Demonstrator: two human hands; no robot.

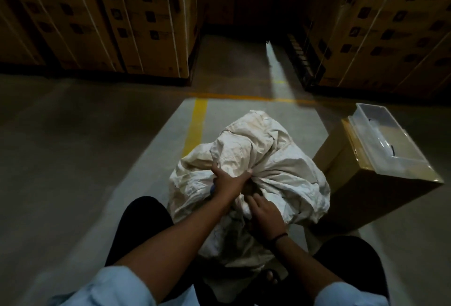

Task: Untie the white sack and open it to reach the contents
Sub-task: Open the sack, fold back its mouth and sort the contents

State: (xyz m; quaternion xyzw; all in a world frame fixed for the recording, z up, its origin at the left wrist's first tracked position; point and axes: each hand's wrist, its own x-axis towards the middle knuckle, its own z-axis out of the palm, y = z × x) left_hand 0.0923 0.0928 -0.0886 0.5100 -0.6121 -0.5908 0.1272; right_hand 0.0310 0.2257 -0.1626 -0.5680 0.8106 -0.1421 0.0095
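A bulky, crumpled white sack (288, 169) stands on the floor between my knees. Its gathered neck is bunched at the middle, with the loose top flopped away from me. My left hand (228, 182) is clamped around that bunched neck from the left. My right hand (264, 214) rests on the sack just below the neck, fingers pressed into the folds near the knot. The tie itself is hidden by cloth and fingers. The contents are not visible.
A brown cardboard box (353, 183) stands right of the sack, with a clear plastic tray (388, 140) on top. Tall stacks of strapped cartons (102, 18) line the far side. A yellow line (195, 125) marks the concrete floor.
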